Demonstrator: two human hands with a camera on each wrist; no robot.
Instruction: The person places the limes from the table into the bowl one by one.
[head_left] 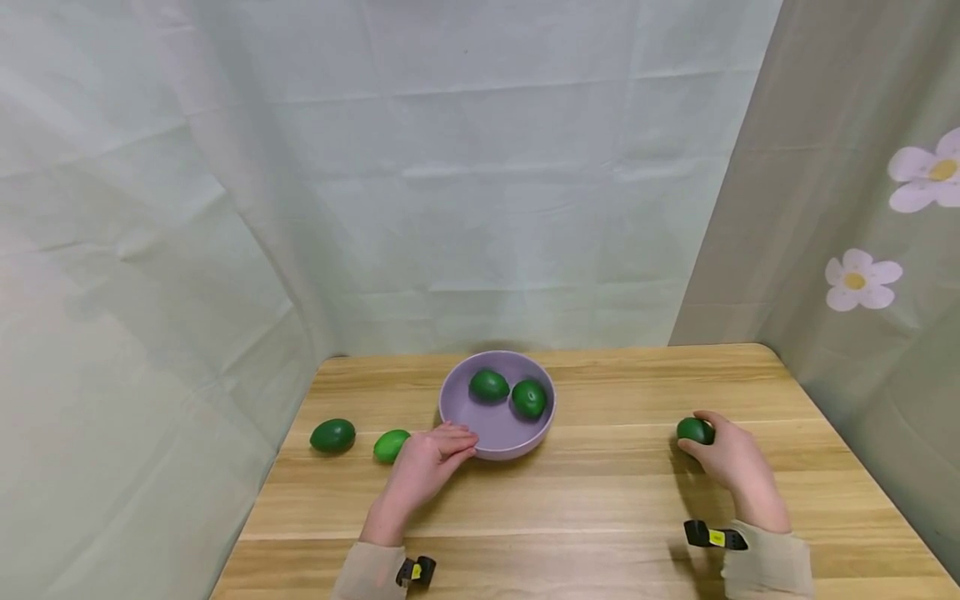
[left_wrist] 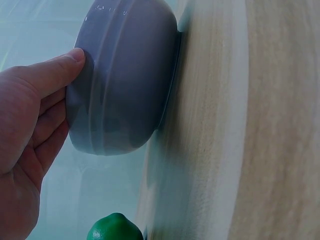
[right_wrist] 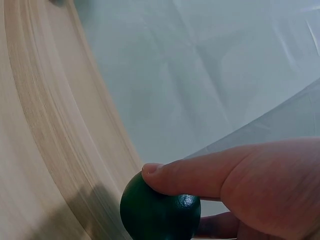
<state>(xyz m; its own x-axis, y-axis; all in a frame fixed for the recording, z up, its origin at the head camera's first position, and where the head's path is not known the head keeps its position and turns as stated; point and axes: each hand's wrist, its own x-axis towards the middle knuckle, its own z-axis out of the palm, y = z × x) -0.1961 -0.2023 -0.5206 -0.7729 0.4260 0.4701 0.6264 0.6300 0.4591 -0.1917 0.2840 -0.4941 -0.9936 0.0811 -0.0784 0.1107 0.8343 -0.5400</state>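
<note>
A purple bowl (head_left: 495, 435) stands on the table with two dark green limes (head_left: 489, 385) inside. My left hand (head_left: 429, 460) pinches its near-left rim; the left wrist view shows the thumb on the outer wall of the bowl (left_wrist: 125, 80). Far to the right, my right hand (head_left: 731, 458) grips another dark green lime (head_left: 694, 430) between thumb and fingers. The right wrist view has the thumb lying over this lime (right_wrist: 155, 212); its underside is cut off there. Beside the left hand lies a bright green lime (head_left: 390, 447), partly covered by that hand.
One more dark green lime (head_left: 333, 436) lies near the left edge of the wooden table (head_left: 600, 500). Pale curtains (head_left: 510, 208) hang close behind the table and along both sides.
</note>
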